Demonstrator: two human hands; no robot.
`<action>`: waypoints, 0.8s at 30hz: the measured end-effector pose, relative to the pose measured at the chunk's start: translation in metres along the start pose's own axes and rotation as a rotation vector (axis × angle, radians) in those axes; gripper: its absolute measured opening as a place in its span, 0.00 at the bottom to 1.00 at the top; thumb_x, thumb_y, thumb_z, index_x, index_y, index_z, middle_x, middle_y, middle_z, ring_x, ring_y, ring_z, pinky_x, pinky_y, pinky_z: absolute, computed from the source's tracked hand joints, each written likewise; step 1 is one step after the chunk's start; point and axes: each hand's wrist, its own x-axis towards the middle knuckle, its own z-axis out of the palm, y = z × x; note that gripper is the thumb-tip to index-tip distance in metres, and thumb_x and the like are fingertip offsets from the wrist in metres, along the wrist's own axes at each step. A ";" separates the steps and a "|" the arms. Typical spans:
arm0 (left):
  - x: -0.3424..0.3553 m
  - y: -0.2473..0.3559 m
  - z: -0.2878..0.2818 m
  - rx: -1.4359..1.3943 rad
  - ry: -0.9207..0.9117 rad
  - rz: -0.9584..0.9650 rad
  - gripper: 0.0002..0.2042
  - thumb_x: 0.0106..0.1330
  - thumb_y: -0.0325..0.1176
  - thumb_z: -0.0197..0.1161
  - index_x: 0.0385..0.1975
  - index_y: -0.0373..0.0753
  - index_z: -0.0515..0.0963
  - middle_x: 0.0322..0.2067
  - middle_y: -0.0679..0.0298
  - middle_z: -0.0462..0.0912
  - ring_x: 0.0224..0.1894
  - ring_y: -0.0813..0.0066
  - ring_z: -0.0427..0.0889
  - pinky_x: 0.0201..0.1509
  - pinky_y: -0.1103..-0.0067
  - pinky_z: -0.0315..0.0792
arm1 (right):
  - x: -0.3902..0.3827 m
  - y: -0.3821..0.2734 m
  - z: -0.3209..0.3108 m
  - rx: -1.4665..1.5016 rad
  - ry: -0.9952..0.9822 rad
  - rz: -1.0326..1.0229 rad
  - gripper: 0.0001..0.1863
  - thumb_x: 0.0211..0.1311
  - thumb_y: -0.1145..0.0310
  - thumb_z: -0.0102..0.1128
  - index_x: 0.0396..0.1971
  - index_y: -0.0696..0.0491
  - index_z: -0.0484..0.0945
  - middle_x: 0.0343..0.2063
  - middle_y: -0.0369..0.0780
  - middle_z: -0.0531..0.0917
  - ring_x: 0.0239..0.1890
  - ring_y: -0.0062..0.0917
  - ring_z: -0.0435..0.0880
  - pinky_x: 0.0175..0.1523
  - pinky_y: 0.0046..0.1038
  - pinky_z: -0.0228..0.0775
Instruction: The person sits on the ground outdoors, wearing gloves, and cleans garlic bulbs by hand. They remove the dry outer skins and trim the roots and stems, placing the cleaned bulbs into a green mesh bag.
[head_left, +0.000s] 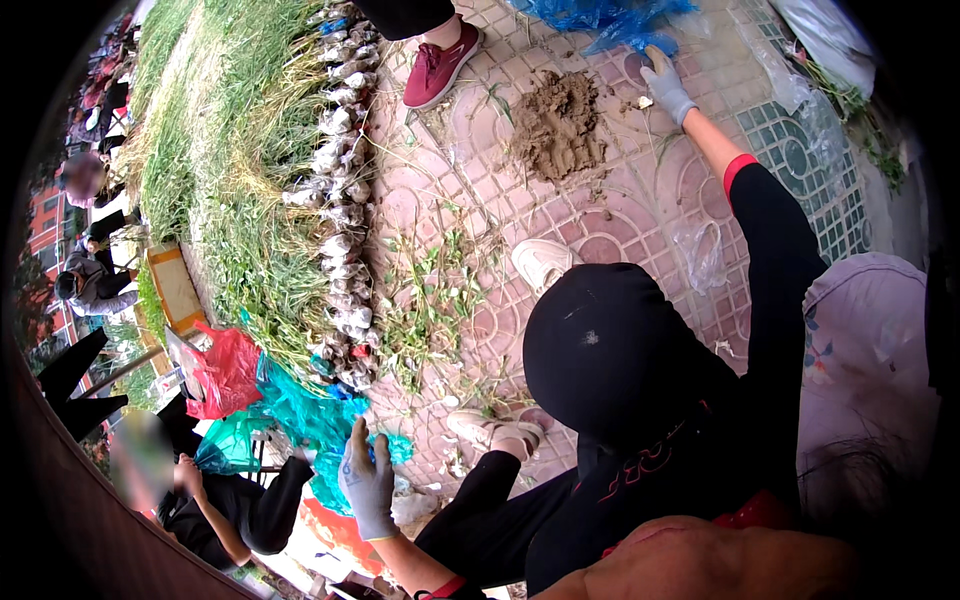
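Note:
My left hand (369, 489), in a grey glove with bare fingertips, is raised with its fingers apart and holds nothing. It is beside crumpled teal plastic bags (300, 405). My right hand (668, 86), gloved the same way, is stretched out at the upper right. Its extended fingers reach the edge of a blue plastic bag (610, 22); whether they touch it is unclear. A mound of brown soil (560, 125) lies on the paving left of that hand. Whitish, soil-covered bulbs (340, 190) that look like garlic lie in a long row, their green stalks (235, 170) pointing left.
Another person's red shoe (443, 66) stands near the row's far end. Loose leaves (435, 300) litter the pink paving (640, 210). A red plastic bag (225, 370) lies by the stalks. Clear plastic (700, 252) is on the ground at right. Another person (215, 515) is at lower left.

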 end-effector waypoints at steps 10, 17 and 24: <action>-0.036 0.026 -0.022 -0.285 0.174 -0.082 0.20 0.64 0.37 0.58 0.53 0.34 0.72 0.42 0.55 0.81 0.42 0.67 0.82 0.44 0.76 0.74 | -0.061 -0.235 -0.070 1.715 -0.831 0.032 0.22 0.71 0.63 0.41 0.60 0.58 0.65 0.59 0.44 0.70 0.61 0.33 0.68 0.68 0.36 0.55; -0.032 0.042 -0.052 -1.178 0.178 0.036 0.24 0.70 0.44 0.51 0.57 0.31 0.66 0.45 0.56 0.79 0.44 0.70 0.80 0.46 0.77 0.74 | -0.076 -0.468 -0.115 0.787 -1.141 -0.747 0.21 0.69 0.58 0.47 0.55 0.56 0.73 0.56 0.42 0.74 0.61 0.29 0.69 0.66 0.32 0.57; -0.025 0.051 -0.076 -1.769 0.062 0.140 0.33 0.66 0.55 0.53 0.60 0.34 0.57 0.50 0.53 0.71 0.46 0.62 0.79 0.46 0.69 0.77 | -0.149 -0.628 -0.132 0.375 -1.036 -1.635 0.17 0.64 0.65 0.51 0.49 0.58 0.75 0.52 0.45 0.75 0.55 0.36 0.72 0.61 0.36 0.63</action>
